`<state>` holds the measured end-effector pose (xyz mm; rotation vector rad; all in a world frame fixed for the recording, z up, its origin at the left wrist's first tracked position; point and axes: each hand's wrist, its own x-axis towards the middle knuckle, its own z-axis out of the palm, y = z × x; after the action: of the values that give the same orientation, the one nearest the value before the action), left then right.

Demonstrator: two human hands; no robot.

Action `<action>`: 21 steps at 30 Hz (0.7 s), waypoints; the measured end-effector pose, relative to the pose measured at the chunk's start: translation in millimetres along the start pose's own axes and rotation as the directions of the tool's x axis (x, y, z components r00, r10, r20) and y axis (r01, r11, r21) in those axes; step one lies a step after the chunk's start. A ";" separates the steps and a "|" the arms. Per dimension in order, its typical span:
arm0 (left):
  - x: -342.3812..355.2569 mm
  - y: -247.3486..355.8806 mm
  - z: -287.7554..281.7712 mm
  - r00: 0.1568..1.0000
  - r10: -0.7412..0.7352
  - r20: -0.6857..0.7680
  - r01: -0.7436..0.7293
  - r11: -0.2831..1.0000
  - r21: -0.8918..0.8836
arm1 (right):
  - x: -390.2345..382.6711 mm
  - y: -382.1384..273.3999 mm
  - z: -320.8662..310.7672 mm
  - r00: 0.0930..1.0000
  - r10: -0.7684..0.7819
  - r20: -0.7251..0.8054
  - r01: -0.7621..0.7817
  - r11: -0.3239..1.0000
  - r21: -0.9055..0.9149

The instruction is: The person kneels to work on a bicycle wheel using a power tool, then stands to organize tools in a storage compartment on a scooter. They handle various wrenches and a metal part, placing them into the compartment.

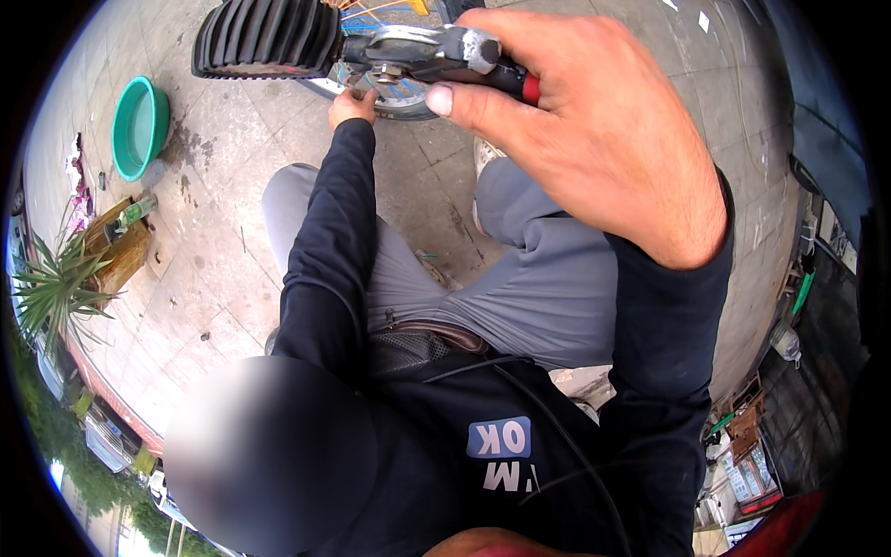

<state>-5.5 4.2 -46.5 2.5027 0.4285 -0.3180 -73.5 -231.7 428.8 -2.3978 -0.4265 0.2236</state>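
My right hand (594, 130) is close to the camera and grips a grey metal tool with a red handle (445, 51). The tool's head sits on a metal fitting (385, 70) at the middle of a bicycle wheel (399, 97) with blue and orange spokes. A black knobbly tyre (264, 37) curves across the top left. My left hand (353, 104), in a dark sleeve, reaches up to the same wheel, and its fingers pinch the fitting from below. What lies between its fingertips is too small to tell.
A green basin (139, 125) stands on the paved ground (213, 232) at the upper left. A wooden stump (121, 251) and a spiky green plant (56, 288) are at the left. Shelves with assorted goods (752, 464) line the lower right.
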 end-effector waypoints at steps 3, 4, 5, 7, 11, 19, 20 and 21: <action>-3.6 9.5 -6.7 1.000 0.026 -0.006 -0.025 0.998 0.063 | -1.2 1.6 -0.1 1.000 -0.002 0.001 0.002 1.000 0.007; -1.6 9.1 -6.4 0.998 0.056 -0.001 -0.056 0.995 0.081 | -1.1 1.5 -0.2 1.000 -0.008 0.000 0.008 1.000 0.011; 1.6 5.2 -2.4 0.997 0.079 -0.020 -0.077 0.994 0.074 | -0.6 0.7 -0.9 1.000 -0.020 -0.003 0.020 1.000 0.015; 3.2 0.5 4.4 0.990 0.128 -0.054 -0.125 0.990 0.060 | -1.6 1.0 -1.5 0.999 -0.030 -0.010 0.030 0.999 0.011; 14.2 -25.9 18.3 0.988 0.139 -0.073 -0.137 0.990 0.037 | -0.7 1.3 -1.1 1.000 -0.014 -0.012 0.014 1.000 0.027; 8.6 -8.9 3.1 0.987 0.158 -0.016 -0.156 0.985 0.073 | -2.0 2.3 1.1 0.999 -0.036 -0.031 0.037 0.998 0.047; 7.2 -8.3 3.3 0.987 0.158 -0.019 -0.155 0.983 0.100 | -1.3 1.3 0.1 0.999 -0.034 -0.020 0.035 0.997 0.062; 4.9 -2.8 5.1 0.986 0.165 -0.020 -0.161 0.979 0.125 | -1.8 0.9 -0.6 0.999 -0.030 -0.019 0.031 0.997 0.064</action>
<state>-2.7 4.6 -53.6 2.6454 0.2191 -0.2487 -74.8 -233.3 428.7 -2.3270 -0.4406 0.1994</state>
